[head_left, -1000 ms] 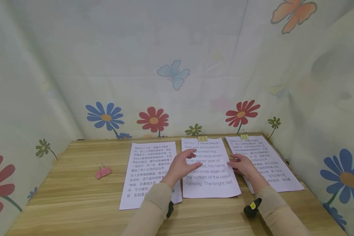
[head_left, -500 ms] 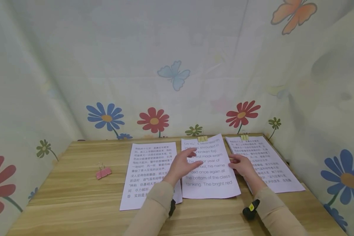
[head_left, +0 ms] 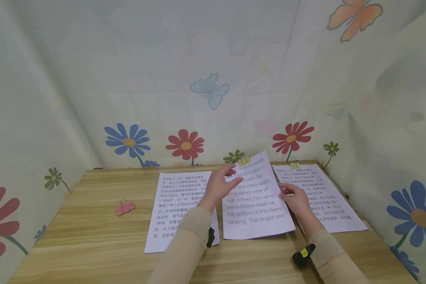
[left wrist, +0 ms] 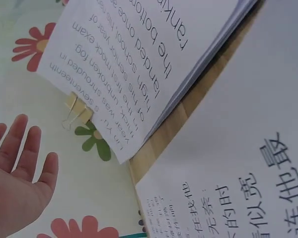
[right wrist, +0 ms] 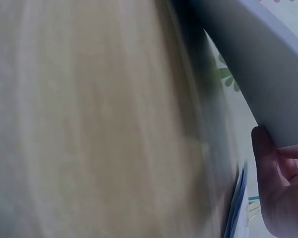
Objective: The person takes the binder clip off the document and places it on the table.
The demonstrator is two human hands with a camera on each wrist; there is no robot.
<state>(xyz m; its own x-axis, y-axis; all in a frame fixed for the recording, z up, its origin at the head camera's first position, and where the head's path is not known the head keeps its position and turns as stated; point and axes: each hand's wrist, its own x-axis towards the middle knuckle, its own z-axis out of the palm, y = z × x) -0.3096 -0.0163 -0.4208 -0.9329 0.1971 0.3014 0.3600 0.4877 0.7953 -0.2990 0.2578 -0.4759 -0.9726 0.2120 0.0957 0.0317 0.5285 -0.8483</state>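
A stack of sheets printed in English (head_left: 253,211) is raised and tilted in the middle of the table, its right side lifted. A yellow binder clip (head_left: 244,160) grips its top edge, and its wire handles show in the left wrist view. My right hand (head_left: 295,199) pinches the stack's right edge; in the right wrist view, thumb and fingers (right wrist: 285,191) hold the border of the lifted sheets (right wrist: 268,74). Over the stack's left side hovers my left hand (head_left: 220,187), fingers spread and relaxed. The left wrist view shows that palm (left wrist: 17,193) apart from the paper.
Chinese-printed sheets (head_left: 177,213) lie flat to the left. Another Chinese-printed stack (head_left: 330,209) with a yellow binder clip (head_left: 295,165) lies at the right. A pink binder clip (head_left: 124,207) rests on the wooden table (head_left: 81,236). A flowered cloth (head_left: 145,98) stands behind.
The middle stack has lifted off the table and tilted, its upper right corner rising with its clip. My right hand has come to pinch its edge; my left hand has moved slightly upward.
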